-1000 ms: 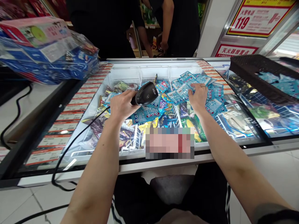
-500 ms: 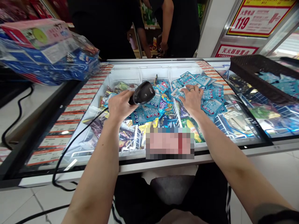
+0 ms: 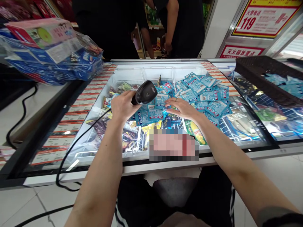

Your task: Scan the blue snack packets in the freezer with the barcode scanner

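Observation:
My left hand (image 3: 124,105) is wrapped round the handle of a black corded barcode scanner (image 3: 147,92), its head pointing right over the freezer. My right hand (image 3: 181,108) reaches leftward with its fingers stretched and apart, a ring on one finger. Its fingertips are at the edge of the left group of light-blue packets (image 3: 155,115); whether they touch is unclear. A larger heap of similar blue packets (image 3: 194,84) lies behind and right of that hand. Beneath are colourful wrapped goods (image 3: 127,135) in white wire baskets.
Plastic-wrapped boxes (image 3: 52,52) stand at the left on the freezer. A brown basket (image 3: 267,78) with blue packets sits at the right. The scanner's black cable (image 3: 68,154) loops over the front edge. Two people in dark clothes (image 3: 104,28) stand behind. A blurred patch covers the front middle.
My right hand has moved left from the right heap of blue packets to the edge of the left group. My left hand keeps the scanner in nearly the same place.

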Available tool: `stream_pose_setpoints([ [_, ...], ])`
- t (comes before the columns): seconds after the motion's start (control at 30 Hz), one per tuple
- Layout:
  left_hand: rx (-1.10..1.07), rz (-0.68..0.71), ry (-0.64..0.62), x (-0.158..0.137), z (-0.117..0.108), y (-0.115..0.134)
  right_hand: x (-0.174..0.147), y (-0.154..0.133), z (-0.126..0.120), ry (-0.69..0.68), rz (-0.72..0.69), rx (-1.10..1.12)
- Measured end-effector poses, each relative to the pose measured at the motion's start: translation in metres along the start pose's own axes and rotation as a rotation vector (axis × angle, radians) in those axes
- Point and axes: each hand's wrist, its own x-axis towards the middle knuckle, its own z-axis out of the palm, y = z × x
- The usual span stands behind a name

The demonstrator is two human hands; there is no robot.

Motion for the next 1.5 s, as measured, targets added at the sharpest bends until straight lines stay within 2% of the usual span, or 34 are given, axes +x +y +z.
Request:
stream_pose_setpoints([
  [0.17,-0.019,-0.007,-0.032,0.000,-0.001,0.002,-0.001,0.008,0.005,0.139,0.203,-0.085],
  [0.43,0.000,0.008,-0.038,0.000,0.000,0.005,0.005,0.000,0.020,0.272,0.342,-0.272],
  [0.67,0.004,0.001,-0.036,-0.001,-0.001,0.008,0.005,0.013,0.023,0.281,0.397,-0.152],
  [1.0,-0.005,0.004,-0.049,0.000,0.001,0.007,0.007,0.006,0.025,0.303,0.446,-0.142],
  [1.23,-0.023,0.023,-0.039,0.000,0.002,0.005,0.009,0.025,0.025,0.519,0.467,0.340],
  [1.37,-0.028,0.043,-0.040,0.000,0.003,0.005,0.006,0.036,0.020,0.624,0.478,0.313],
  [1.5,-0.040,0.067,-0.059,-0.001,0.004,0.003,0.001,0.041,0.015,0.645,0.519,0.206],
])
